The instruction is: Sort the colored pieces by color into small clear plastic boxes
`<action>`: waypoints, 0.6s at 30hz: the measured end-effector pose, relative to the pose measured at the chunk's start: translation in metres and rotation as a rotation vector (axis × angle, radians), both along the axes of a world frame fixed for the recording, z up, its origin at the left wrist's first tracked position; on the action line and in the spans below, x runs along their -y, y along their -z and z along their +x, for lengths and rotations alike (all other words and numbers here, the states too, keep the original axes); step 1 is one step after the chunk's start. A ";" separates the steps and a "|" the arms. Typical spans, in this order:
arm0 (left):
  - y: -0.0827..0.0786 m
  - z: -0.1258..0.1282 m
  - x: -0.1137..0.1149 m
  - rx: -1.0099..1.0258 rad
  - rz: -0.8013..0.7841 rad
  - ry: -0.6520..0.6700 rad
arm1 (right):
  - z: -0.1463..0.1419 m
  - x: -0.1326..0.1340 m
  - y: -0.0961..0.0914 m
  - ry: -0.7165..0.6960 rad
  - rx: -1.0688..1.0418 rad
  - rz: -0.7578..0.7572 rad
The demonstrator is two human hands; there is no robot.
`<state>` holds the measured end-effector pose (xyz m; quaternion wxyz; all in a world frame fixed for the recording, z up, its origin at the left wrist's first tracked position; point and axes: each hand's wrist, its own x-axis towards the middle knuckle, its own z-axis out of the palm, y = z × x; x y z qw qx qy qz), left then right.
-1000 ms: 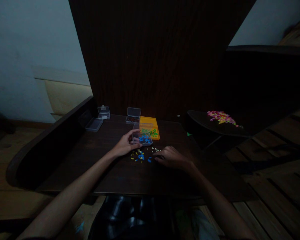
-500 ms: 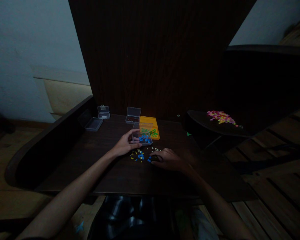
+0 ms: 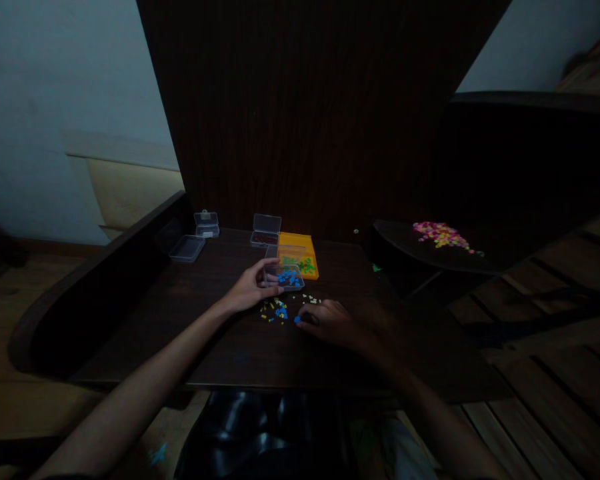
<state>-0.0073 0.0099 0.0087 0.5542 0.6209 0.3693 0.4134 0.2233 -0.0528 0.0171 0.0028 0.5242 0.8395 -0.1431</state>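
My left hand grips the near left side of a small clear box that holds blue beads. In front of the box, a scatter of small blue, yellow and white beads lies on the dark wooden table. My right hand rests on the table at the right edge of that scatter, fingers curled and pinched over a blue bead. The scene is very dim.
An orange tray with green beads lies behind the clear box. More clear boxes stand at the back, with a loose lid to the left. A pile of pink and yellow beads sits on a dark ledge at right.
My right hand has slid a little to the left, closing its fingertips on a blue bead at the scatter's edge. My left hand has stayed on the clear box.
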 end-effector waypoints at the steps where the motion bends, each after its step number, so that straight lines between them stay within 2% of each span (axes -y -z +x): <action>1: 0.000 0.000 0.000 -0.003 0.001 -0.002 | 0.000 0.000 0.000 -0.004 0.001 -0.005; 18: 0.001 0.000 0.000 -0.008 0.003 -0.010 | -0.001 -0.005 -0.010 -0.033 0.072 -0.033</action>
